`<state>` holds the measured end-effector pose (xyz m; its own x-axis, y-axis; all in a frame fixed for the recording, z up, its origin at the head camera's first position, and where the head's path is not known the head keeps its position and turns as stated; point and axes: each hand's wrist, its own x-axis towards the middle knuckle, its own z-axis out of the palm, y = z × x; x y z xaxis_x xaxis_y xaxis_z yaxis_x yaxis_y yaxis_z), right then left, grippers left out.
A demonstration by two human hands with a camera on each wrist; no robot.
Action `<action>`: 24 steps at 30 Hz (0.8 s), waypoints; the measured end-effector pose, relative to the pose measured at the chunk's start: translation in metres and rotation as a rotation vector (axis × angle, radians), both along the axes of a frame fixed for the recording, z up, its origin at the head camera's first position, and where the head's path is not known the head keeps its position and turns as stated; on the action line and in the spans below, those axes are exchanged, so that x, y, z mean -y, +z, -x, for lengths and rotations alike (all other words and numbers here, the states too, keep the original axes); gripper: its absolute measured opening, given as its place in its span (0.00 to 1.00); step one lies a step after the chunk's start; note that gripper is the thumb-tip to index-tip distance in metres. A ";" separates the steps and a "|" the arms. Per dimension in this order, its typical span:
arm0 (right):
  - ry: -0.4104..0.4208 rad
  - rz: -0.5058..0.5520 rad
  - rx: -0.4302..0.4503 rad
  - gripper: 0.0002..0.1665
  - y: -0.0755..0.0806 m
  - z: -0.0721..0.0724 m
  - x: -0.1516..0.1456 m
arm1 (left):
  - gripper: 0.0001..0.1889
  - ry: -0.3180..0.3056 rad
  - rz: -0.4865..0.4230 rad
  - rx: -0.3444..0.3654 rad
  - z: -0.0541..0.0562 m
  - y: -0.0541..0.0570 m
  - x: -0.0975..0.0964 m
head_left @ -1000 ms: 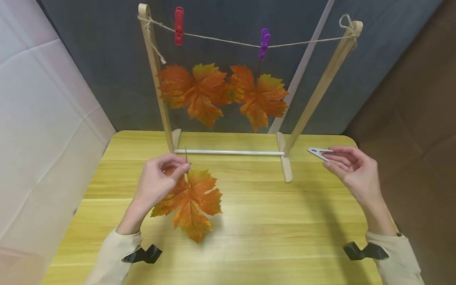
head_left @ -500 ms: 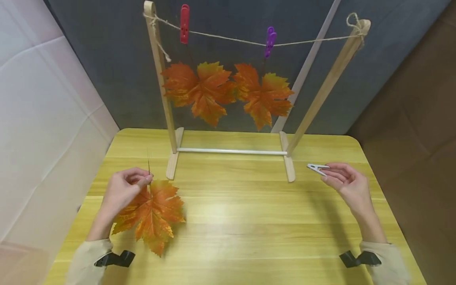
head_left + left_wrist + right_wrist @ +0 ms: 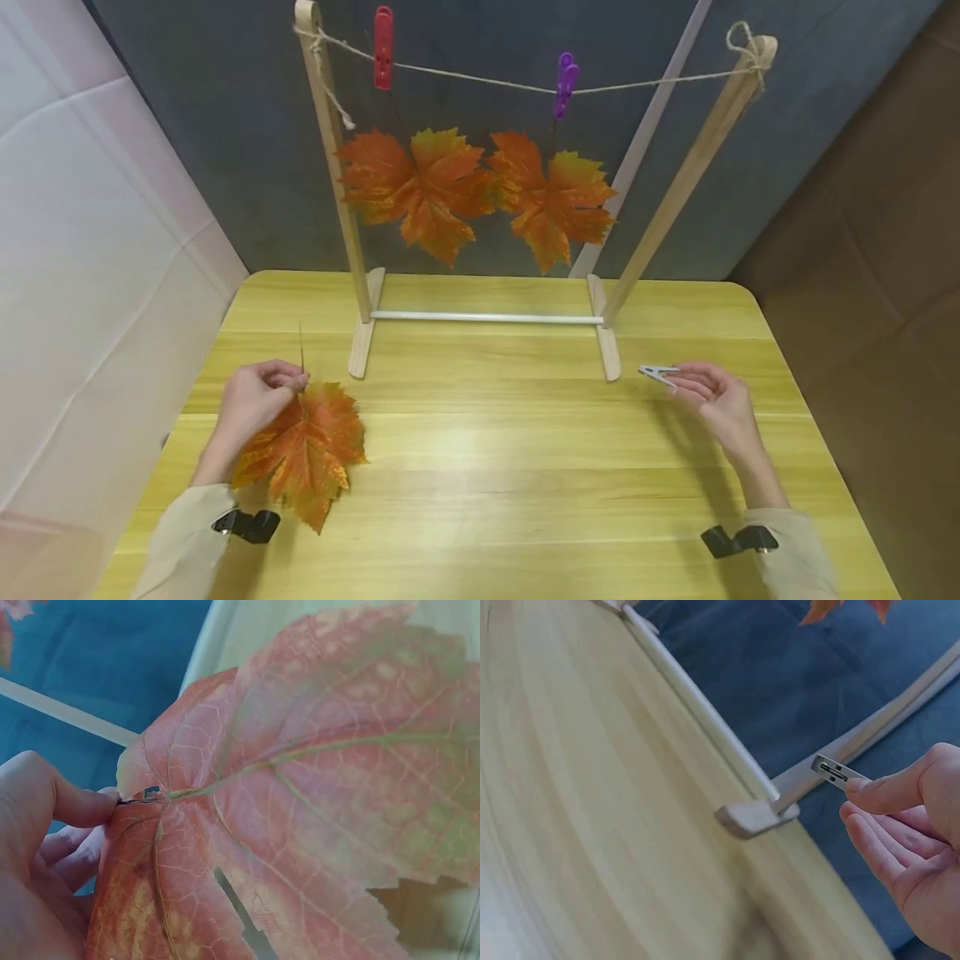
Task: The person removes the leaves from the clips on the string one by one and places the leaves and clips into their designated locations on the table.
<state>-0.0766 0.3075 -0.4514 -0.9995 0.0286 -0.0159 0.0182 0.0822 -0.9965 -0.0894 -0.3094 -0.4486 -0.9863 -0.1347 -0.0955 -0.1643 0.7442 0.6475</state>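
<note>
An orange artificial maple leaf [image 3: 311, 450] hangs from my left hand [image 3: 257, 402], which pinches its thin stem between thumb and fingers at the table's left side. In the left wrist view the leaf's veined face [image 3: 300, 780] fills most of the picture. My right hand [image 3: 716, 404] holds a light grey clothespin [image 3: 656, 373] by its handle end, over the table's right side. The right wrist view shows the thumb on the clothespin [image 3: 832, 772], its tip pointing away from the hand. Two more leaves hang behind: one leaf [image 3: 420, 192] under a red clothespin [image 3: 383, 48], another leaf [image 3: 553, 204] under a purple clothespin [image 3: 566, 86].
A wooden frame with a left post [image 3: 333, 158] and a right post [image 3: 686, 183] stands at the back of the yellow wood-grain table [image 3: 480, 467]. Twine [image 3: 480, 81] runs between the post tops. A white rod [image 3: 487, 317] joins the feet, and a dark cloth [image 3: 465, 33] hangs behind.
My left hand has moved left and slightly down with its leaf, away from the frame. The right hand has lowered with the grey clothespin, drifting slightly left. The hanging leaves stay on the twine.
</note>
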 end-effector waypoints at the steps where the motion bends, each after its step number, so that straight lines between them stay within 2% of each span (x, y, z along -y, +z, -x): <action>1: 0.001 -0.008 0.017 0.21 -0.003 0.000 -0.001 | 0.12 0.002 0.009 -0.004 0.001 -0.002 0.001; 5: 0.003 -0.045 0.080 0.23 -0.014 0.002 -0.003 | 0.09 0.001 0.061 -0.049 0.004 -0.010 0.003; 10: 0.017 -0.182 0.122 0.27 -0.027 0.003 -0.005 | 0.08 -0.009 0.160 -0.130 0.005 -0.024 0.008; 13: 0.021 -0.250 0.132 0.27 -0.032 0.002 -0.006 | 0.08 -0.007 0.199 -0.151 0.006 -0.033 0.012; 17: 0.015 -0.296 0.152 0.27 -0.038 0.001 -0.009 | 0.08 -0.004 0.201 -0.159 0.008 -0.039 0.014; 24: 0.032 -0.301 0.174 0.27 -0.048 0.003 -0.016 | 0.08 -0.002 0.206 -0.166 0.013 -0.045 0.015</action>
<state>-0.0795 0.3233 -0.4990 -0.9829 0.0269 -0.1819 0.1786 0.3753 -0.9095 -0.1024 -0.3240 -0.4935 -0.9863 -0.1328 0.0974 -0.0668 0.8634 0.5001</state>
